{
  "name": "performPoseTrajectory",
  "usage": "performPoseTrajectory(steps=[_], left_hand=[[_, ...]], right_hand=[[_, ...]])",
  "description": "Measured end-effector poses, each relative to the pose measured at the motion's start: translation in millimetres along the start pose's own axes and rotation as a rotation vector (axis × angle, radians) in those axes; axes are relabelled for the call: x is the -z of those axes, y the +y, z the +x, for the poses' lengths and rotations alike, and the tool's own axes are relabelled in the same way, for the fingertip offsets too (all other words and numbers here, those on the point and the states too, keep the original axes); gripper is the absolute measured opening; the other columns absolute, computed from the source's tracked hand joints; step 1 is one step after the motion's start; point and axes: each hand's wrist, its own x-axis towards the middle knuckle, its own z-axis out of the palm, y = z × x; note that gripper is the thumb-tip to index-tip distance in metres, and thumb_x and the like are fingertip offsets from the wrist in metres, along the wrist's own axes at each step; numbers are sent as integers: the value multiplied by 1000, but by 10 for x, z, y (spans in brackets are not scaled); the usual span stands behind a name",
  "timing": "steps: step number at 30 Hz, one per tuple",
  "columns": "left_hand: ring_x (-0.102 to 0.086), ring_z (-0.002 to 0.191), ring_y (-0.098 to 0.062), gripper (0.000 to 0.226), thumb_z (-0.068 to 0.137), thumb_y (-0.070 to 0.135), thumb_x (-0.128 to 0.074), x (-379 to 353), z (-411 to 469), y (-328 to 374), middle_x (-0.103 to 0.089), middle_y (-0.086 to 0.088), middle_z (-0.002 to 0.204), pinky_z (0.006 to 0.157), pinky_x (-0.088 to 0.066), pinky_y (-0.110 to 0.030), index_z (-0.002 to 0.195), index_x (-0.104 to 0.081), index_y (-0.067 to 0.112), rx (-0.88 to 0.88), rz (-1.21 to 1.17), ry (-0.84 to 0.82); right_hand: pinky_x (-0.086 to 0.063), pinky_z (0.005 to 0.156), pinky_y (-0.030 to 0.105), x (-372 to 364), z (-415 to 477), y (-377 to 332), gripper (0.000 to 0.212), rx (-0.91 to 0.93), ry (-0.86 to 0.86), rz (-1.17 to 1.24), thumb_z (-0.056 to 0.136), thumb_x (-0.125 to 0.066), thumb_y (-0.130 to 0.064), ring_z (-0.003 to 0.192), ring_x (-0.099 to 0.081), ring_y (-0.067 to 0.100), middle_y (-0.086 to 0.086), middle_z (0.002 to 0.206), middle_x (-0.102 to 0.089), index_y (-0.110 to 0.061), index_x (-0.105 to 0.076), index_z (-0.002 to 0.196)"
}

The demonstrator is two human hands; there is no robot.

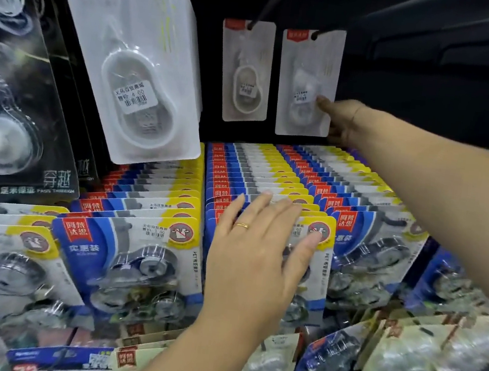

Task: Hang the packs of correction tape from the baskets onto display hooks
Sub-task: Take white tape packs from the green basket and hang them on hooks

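A white pack of correction tape [308, 82] hangs on a black hook [328, 32] at the back of the display. My right hand [342, 120] pinches that pack's right edge, thumb on the front and fingers behind it. A second white pack [246, 71] hangs on the hook just to its left. Close to the camera, a larger-looking white pack [132, 60] hangs at the upper left. My left hand [257, 248], a ring on one finger, rests with spread fingers on the front of a row of blue-and-yellow packs [269, 173].
More rows of blue-and-yellow packs [127, 251] fill the hooks left and right of my left hand. Black packs [11, 95] hang at the far left. Beige and clear packs [401, 352] hang along the bottom. Dark back panel [434, 85] lies to the right of the white packs.
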Motion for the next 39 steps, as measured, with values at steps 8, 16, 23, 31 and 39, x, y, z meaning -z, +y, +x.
performPoseTrajectory(steps=[8, 16, 23, 31, 39], left_hand=[[-28, 146, -28, 59, 104, 47, -30, 299, -472, 141, -40, -12, 154, 121, -17, -43, 147, -42, 7, 11, -105, 38], [-30, 143, -13, 62, 98, 59, -28, 515, -2643, 522, -41, 6, 153, 117, -23, -32, 148, -43, 24, 673, -250, -528], [-28, 146, -25, 59, 103, 45, -38, 707, -3964, 451, -33, -10, 158, 117, -22, -34, 151, -36, 11, 1117, -77, -834], [-26, 148, -22, 63, 103, 49, -37, 269, -4077, 197, -29, -7, 161, 120, -19, -33, 154, -30, 13, 1014, -245, -1034], [-16, 152, -20, 61, 104, 47, -34, -209, -4036, -93, -21, -6, 164, 123, -10, -32, 155, -28, 14, 812, -204, -1194]], right_hand=[[-35, 99, 13, 360, -1089, -111, 62, 490, 203, -356, 96, -55, -41, 127, -48, 14, 9, 140, -49, -5, -39, 144], [-51, 96, 36, 341, -3627, 1978, 11, 278, 155, 121, 95, -60, -21, 104, -62, 16, -4, 103, -64, -26, -62, 104], [-34, 92, 17, -266, -4863, 3791, 35, -416, -22, -10, 93, -63, -19, 112, -43, 12, -1, 118, -50, -4, -54, 123], [-46, 103, 45, -530, -5237, 4324, 58, -510, 93, -93, 74, -79, -25, 113, -58, 21, 4, 120, -61, -13, -54, 125], [-55, 83, 33, -635, -4991, 4445, 61, -760, 166, 171, 78, -80, -20, 102, -63, 19, 5, 114, -64, -12, -44, 126]])
